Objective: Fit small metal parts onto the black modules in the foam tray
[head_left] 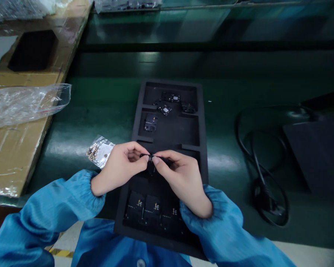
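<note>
Above the middle of a black foam tray, my left hand and my right hand pinch a small black electronic part between thumbs and fingertips. The part's far side is hidden by my fingers. Several similar black parts with small gold contacts lie in the tray's near compartment. One black part sits in the compartment beyond my hands. Farther up, black modules with pale square labels lie loosely together. Left of my left hand rests a small clear bag of tiny gold-coloured pieces.
Cardboard covers the left of the green table, bearing a clear plastic bag and a black foam block. On the right, a coiled black cable lies beside a dark flat box.
</note>
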Action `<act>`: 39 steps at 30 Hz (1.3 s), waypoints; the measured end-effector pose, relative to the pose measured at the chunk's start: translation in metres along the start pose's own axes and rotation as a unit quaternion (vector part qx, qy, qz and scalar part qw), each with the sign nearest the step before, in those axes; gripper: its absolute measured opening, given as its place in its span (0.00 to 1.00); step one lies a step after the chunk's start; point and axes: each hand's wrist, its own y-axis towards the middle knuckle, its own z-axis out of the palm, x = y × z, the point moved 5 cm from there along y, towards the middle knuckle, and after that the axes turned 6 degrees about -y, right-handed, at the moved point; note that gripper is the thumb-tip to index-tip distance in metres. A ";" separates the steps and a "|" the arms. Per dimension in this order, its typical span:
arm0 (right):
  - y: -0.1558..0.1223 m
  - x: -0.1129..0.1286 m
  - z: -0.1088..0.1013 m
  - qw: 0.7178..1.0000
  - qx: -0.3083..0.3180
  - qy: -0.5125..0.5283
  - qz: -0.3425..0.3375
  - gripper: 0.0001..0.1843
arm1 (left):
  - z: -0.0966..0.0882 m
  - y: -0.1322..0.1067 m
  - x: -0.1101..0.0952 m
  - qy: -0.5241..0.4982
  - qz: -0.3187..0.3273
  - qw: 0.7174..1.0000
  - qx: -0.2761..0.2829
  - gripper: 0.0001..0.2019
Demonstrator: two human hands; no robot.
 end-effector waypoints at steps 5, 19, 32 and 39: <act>-0.001 0.001 -0.001 1.000 -0.001 -0.012 -0.023 0.05 | 0.001 0.001 0.003 -0.022 -0.011 1.000 -0.002 0.03; 0.006 -0.003 -0.003 0.998 0.035 0.017 -0.042 0.06 | -0.002 0.001 0.001 -0.020 -0.013 0.995 0.096 0.13; -0.003 0.035 -0.027 0.986 -0.064 0.021 -0.151 0.02 | 0.007 -0.021 -0.041 0.023 0.126 0.990 0.054 0.08; -0.019 0.042 -0.036 0.979 -0.110 0.045 -0.168 0.04 | 0.019 -0.037 -0.060 0.093 0.176 0.978 0.060 0.10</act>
